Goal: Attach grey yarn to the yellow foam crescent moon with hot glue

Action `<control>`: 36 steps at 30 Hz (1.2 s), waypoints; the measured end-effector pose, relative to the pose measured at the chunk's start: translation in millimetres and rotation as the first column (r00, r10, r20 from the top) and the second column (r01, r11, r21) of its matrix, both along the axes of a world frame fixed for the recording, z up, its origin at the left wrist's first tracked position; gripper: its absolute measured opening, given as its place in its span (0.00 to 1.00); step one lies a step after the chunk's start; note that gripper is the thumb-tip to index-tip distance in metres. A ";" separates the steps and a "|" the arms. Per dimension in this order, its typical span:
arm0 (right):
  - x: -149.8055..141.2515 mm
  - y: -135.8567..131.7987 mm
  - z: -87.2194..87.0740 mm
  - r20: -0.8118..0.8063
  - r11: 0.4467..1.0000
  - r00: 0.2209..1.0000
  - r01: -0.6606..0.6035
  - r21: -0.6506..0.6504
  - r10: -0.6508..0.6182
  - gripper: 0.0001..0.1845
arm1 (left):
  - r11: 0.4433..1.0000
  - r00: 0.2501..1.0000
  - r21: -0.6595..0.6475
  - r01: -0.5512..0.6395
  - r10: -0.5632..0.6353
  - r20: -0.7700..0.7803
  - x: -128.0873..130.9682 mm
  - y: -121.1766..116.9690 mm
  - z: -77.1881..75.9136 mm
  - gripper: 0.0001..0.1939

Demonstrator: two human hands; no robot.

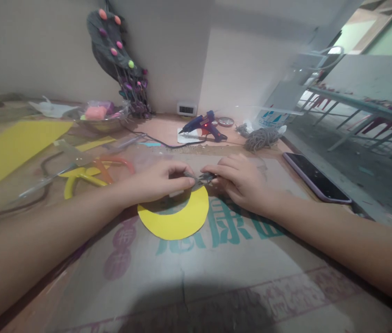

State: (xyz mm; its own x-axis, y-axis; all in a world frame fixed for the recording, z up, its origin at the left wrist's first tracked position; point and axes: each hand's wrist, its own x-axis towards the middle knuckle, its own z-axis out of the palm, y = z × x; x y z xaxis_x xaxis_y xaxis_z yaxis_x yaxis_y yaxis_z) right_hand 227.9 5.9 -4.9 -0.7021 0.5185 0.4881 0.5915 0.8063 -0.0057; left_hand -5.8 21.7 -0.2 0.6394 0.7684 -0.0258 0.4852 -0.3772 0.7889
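A yellow crescent cutout (178, 225) lies on a printed cardboard sheet (147, 277) before me. Thumb and fingers of my left hand (163, 180) are pinched at the crescent's upper tip, where some grey yarn (199, 180) shows. Just to the right, my right hand (240, 180) has its fingertips closed on a dark grey bit of the same yarn. The fingertips of the two hands are a short gap apart. How the yarn sits on the tip is partly hidden by the fingers and blurred.
Behind the hands stands a blue glue gun (202, 125) with a red light, its cord running left. A grey yarn bundle (262, 138) and a phone (315, 178) are on the right. Scissors (81, 175), yellow sheet (11, 148) and bowl (102, 122) lie left. A pompom-dotted grey crescent (108, 44) hangs behind.
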 end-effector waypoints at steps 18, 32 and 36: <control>4.4 1.5 -0.4 0.029 1.000 0.999 -0.016 -0.027 0.017 0.14 | 0.999 0.998 -0.043 -0.016 0.019 0.059 0.2 -0.2 -3.0 0.09; 2.8 1.4 -0.7 0.065 1.000 0.998 -0.013 -0.021 0.014 0.14 | 1.000 0.999 0.015 0.005 -0.006 0.032 0.7 -1.5 0.8 0.10; 2.6 2.1 -1.0 0.046 0.998 0.999 -0.019 -0.053 0.021 0.14 | 0.999 0.999 0.027 0.018 -0.019 0.032 0.3 -1.2 1.4 0.11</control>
